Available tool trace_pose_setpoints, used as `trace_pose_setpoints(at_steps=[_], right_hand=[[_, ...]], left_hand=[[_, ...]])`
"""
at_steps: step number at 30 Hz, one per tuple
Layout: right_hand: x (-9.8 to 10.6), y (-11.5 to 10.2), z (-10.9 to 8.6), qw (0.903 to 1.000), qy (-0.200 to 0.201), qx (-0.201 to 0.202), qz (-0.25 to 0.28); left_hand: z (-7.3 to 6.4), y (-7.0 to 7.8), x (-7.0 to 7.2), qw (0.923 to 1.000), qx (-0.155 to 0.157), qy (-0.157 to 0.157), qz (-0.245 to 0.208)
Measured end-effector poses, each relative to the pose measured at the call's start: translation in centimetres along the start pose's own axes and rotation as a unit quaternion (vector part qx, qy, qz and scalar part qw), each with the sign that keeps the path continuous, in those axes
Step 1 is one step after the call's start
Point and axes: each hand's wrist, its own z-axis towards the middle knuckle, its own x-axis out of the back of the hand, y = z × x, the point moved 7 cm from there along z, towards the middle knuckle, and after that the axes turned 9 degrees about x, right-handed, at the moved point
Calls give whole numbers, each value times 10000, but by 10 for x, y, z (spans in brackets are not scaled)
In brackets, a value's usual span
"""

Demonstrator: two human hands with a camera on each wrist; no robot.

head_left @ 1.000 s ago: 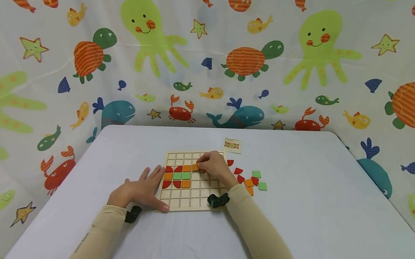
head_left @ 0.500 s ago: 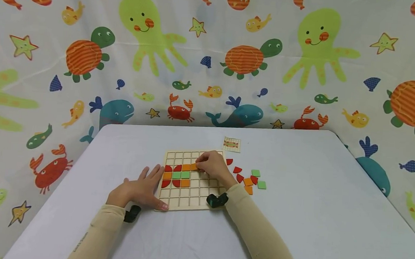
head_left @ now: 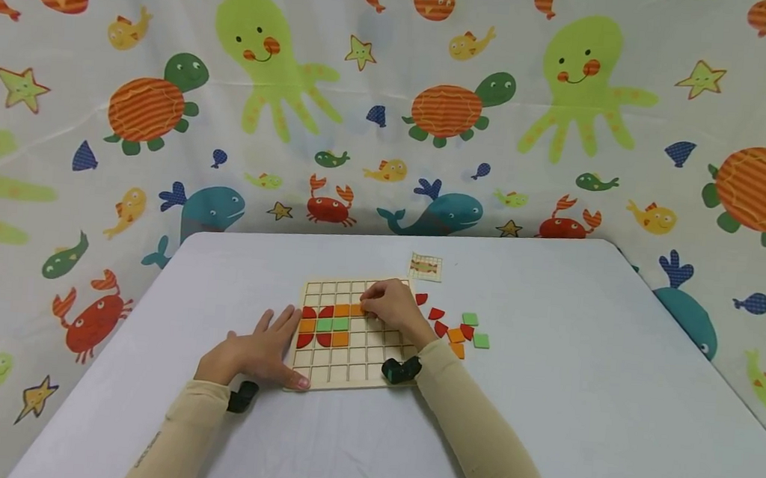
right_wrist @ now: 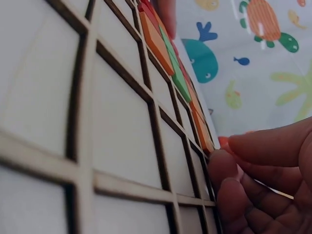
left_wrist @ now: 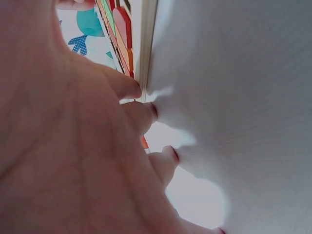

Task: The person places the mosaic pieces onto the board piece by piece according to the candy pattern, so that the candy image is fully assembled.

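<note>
A wooden grid board (head_left: 366,373) lies on the table with red, orange and green tiles in its left cells. In the head view my right hand (head_left: 393,306) is over its upper middle, thumb and fingertips bunched at an orange tile (head_left: 356,310). The right wrist view has the fingertips (right_wrist: 224,163) at the end of a row of orange tiles (right_wrist: 201,129); the fingers partly hide the tile they pinch. My left hand (head_left: 259,351) spreads along the board's left edge, its thumb on the near left corner. Its fingers (left_wrist: 141,117) touch the board's side in the left wrist view.
Loose red, orange and green tiles (head_left: 470,319) are scattered right of the board. A small pattern card (head_left: 426,267) lies beyond its far right corner. Behind the white table (head_left: 548,372) hangs a curtain (head_left: 398,45) printed with sea animals.
The head view has shifted slightly. Both hands keep their places on the board, with the right fingertips still at the same orange tile.
</note>
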Motion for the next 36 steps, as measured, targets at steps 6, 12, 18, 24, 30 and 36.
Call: trace_pose_setpoints(at_steps=[6, 12, 18, 24, 30, 36], right_hand=[[8, 1, -5, 9975, -386, 89, 584], [27, -2, -13, 9957, -572, 322, 659], [52, -8, -20, 9934, -764, 657, 548], [88, 0, -29, 9975, -450, 428, 348], [127, 14, -43, 9995, -116, 250, 152], [152, 22, -59, 9993, -132, 184, -310]], left_hand=[[1, -3, -2, 10000, 23, -20, -75], [2, -6, -4, 10000, 24, 5, -32], [-2, -5, -3, 10000, 29, 44, 33], [0, -7, -3, 10000, 24, 57, 38], [-1, -5, -1, 9999, -42, 124, 94], [-2, -2, 0, 10000, -60, 30, -49]])
